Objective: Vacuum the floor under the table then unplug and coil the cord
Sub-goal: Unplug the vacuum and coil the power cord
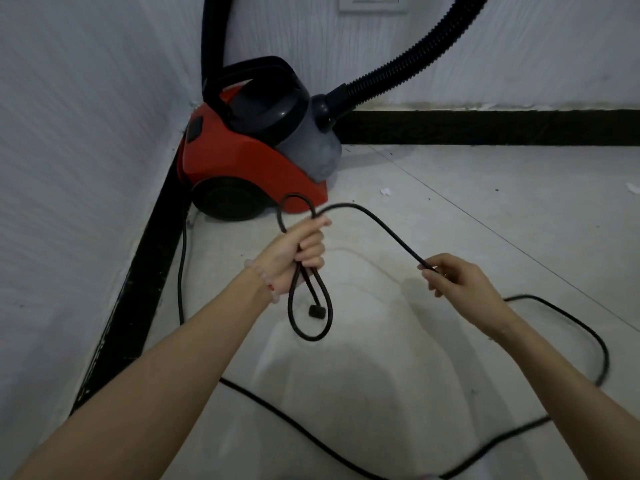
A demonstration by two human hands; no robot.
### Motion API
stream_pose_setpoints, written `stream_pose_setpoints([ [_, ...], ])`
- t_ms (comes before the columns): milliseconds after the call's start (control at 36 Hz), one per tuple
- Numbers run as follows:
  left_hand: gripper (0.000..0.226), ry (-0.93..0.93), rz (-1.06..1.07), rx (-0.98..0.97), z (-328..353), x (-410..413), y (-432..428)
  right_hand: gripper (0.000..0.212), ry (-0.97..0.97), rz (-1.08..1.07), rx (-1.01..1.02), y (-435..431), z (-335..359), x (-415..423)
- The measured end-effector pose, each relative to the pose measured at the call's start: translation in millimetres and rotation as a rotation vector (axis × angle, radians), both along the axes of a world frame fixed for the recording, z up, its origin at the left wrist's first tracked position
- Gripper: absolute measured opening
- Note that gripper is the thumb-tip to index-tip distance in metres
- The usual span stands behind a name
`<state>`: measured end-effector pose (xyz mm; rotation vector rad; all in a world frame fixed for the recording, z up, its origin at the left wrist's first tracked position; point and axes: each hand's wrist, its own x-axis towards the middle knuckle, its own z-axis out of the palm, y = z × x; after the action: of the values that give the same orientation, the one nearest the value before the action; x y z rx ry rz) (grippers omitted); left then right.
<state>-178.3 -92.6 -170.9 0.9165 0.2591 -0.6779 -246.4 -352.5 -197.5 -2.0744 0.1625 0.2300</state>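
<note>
A red and grey vacuum cleaner (pixel 256 147) stands in the corner of the room on the pale tiled floor. Its black cord (pixel 381 225) is unplugged. My left hand (pixel 299 254) grips a small coil of it, with one loop sticking out above the fist and another hanging below. The black plug (pixel 317 311) dangles beside the lower loop. My right hand (pixel 457 277) pinches the cord a forearm's length to the right of the coil. From there the cord trails in a wide curve over the floor at the right and bottom.
A ribbed black hose (pixel 412 60) rises from the vacuum up to the right. A white wall socket (pixel 372 3) sits on the back wall above it. Black skirting (pixel 485 128) runs along both walls. A scrap of white paper (pixel 385 192) lies on the tiles.
</note>
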Motion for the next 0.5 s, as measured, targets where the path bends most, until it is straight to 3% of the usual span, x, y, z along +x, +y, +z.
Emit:
stream_pose_setpoints([
  [56,0.020,0.028,0.081,-0.032,-1.3,2.5,1.9,0.014,-0.069,-0.018,-0.044,3.2,-2.2,0.0],
  [222,0.020,0.059,0.184,0.110,-9.2,-5.8,-13.5,0.033,-0.229,0.113,-0.118,36.2,7.1,-1.4],
  [417,0.014,0.020,0.061,0.016,-7.9,-11.4,-16.4,0.038,-0.271,0.353,-0.226,64.5,7.4,-8.1],
  [500,0.013,-0.058,0.010,0.066,-7.7,-12.8,-20.6,0.040,-0.263,0.423,-0.269,69.0,4.7,-12.4],
])
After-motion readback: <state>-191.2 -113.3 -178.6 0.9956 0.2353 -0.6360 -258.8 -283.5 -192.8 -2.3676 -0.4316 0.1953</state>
